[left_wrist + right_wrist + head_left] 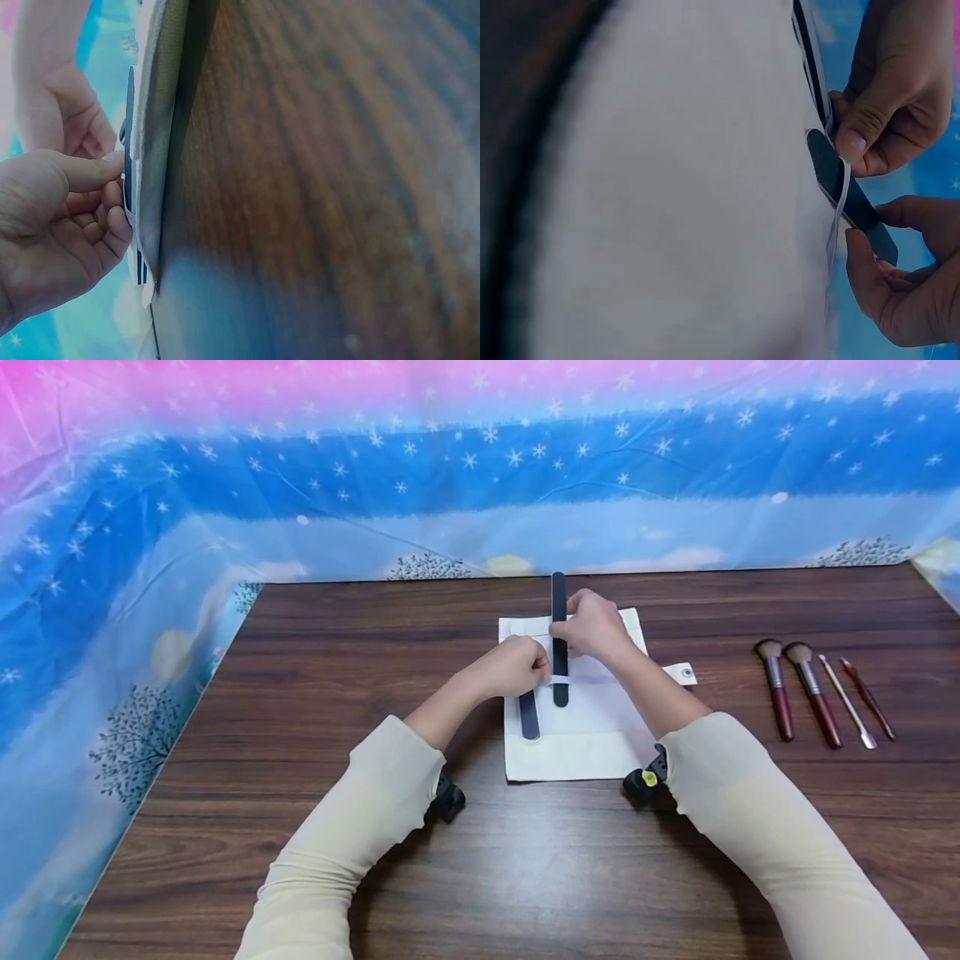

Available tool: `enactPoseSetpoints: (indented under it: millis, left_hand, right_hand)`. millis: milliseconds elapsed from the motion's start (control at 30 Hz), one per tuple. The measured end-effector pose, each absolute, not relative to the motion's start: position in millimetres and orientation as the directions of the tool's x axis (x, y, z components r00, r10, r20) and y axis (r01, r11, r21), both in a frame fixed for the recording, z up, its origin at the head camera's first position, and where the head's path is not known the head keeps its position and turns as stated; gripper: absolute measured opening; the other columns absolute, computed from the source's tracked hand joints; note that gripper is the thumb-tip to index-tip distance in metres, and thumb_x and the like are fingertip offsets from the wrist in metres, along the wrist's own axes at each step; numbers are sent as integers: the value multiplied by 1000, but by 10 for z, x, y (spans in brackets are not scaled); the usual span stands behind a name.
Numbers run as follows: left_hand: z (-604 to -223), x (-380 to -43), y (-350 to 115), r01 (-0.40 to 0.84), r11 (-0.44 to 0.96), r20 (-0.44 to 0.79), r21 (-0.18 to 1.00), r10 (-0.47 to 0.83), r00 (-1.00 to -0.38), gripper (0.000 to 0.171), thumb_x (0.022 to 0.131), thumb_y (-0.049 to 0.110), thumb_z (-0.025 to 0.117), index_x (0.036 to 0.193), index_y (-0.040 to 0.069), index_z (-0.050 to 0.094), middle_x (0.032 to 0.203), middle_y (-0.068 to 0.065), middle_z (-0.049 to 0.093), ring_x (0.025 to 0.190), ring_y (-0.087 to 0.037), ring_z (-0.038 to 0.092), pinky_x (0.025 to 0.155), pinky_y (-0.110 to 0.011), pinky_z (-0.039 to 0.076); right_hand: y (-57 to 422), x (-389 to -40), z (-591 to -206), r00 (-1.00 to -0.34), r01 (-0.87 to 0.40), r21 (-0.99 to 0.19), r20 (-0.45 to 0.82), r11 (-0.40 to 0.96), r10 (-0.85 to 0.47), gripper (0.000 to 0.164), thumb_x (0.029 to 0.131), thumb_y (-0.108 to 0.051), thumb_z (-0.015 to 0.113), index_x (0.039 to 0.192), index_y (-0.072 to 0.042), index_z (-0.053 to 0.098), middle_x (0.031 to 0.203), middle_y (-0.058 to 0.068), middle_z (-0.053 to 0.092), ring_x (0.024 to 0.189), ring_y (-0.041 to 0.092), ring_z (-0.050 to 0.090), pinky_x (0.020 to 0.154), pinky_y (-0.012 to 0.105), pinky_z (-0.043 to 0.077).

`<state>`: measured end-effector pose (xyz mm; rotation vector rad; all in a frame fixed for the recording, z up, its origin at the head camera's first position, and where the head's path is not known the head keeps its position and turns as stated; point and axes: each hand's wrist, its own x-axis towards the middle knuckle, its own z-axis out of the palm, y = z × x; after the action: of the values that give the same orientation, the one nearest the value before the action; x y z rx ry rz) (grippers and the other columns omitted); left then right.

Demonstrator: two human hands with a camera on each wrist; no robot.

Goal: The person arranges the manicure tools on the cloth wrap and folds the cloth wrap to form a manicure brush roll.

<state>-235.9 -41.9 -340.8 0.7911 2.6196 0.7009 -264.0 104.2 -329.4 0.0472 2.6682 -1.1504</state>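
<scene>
A white fabric tool roll (577,758) lies unfolded on the table under both hands. My right hand (596,625) pinches a black nail file (558,597) between thumb and fingers, its far end sticking out past the roll's top edge. The near part of this file passes under a white elastic band (560,680). My left hand (517,664) pinches that band just left of the file; in the right wrist view the band (845,184) is pulled up from the fabric. A second black nail file (529,718) lies on the roll's left side, partly hidden by my left hand.
Right of the roll lie two makeup brushes (775,689) with red handles, a silver cuticle pusher (847,702) and a thin brown tool (867,697). A snap tab (681,674) sticks out from the roll's right side. A snowflake-patterned cloth (465,468) hangs behind the table.
</scene>
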Motion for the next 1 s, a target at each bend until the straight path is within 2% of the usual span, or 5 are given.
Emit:
enactPoseSetpoints:
  millis: [200,367,567,667,1000]
  left_hand:
    - [-3401,-2358,-422,433,725,-146,536,585,-798,21,92,4,52,76,3,65,70,-3,57,62,-14,47,58,-20,35]
    - [-3403,-2353,-414,431,728,-137,534,577,-805,20,91,2,52,76,3,66,69,-2,57,60,-13,46,56,-20,34]
    - [-3417,-2337,-405,419,734,-149,535,570,-808,19,92,4,52,80,2,67,65,-3,55,58,-13,46,54,-20,34]
    - [-3432,-2328,-410,416,734,-148,537,568,-810,18,91,3,52,80,2,67,65,-3,56,58,-13,47,54,-20,34]
    - [-3414,-2341,-408,448,739,-132,504,578,-805,20,91,2,51,79,3,67,69,-3,58,61,-14,47,57,-20,36]
  right_hand:
    - [1063,-2575,-3353,-947,160,-727,-304,668,-104,45,86,-16,60,123,2,42,93,17,61,64,18,62,59,28,52]
    - [1125,-2583,-3427,-925,209,-780,-354,589,-140,41,87,-14,61,119,1,40,85,15,62,62,16,61,60,28,52]
    - [1181,-2577,-3477,-908,254,-874,-363,414,-210,22,96,-10,46,115,-2,37,80,13,54,59,16,55,56,28,51]
    - [1211,-2563,-3492,-897,262,-892,-366,369,-247,19,97,-7,43,114,-1,36,79,13,53,60,16,54,56,26,50]
    - [1288,-2539,-3495,-850,217,-859,-400,464,-343,12,93,-2,50,101,5,42,86,12,50,71,15,53,68,23,49]
